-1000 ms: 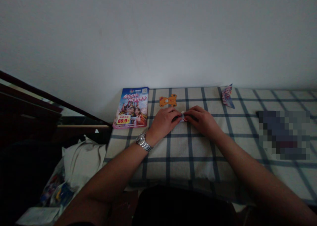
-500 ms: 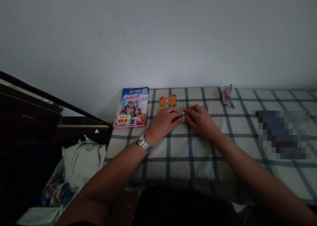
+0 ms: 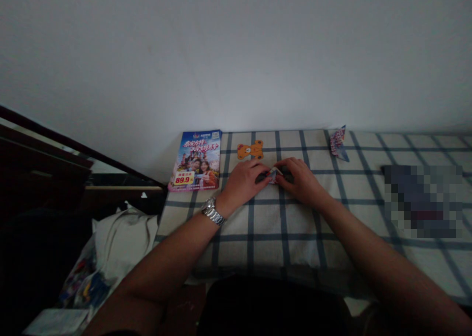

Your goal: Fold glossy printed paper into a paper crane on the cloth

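The left hand [image 3: 241, 182] and right hand [image 3: 300, 181] rest close together, both pinching a small folded paper piece [image 3: 273, 175] between their fingers, on a cream cloth with blue-grey checks [image 3: 265, 228]. A silver link wristwatch [image 3: 212, 211] circles the left wrist. Farther off lie a flat orange bear-shaped cutout [image 3: 250, 150], a glossy blue printed brochure [image 3: 194, 160] and, at the cloth's far edge, a folded printed paper [image 3: 337, 143].

A glossy brochure [image 3: 194, 160] is laid at the far left corner of a checked cloth [image 3: 273, 247], with an orange paper bear [image 3: 250, 150] placed beside it and a folded paper piece [image 3: 338, 143] propped near the white wall [image 3: 236, 56].
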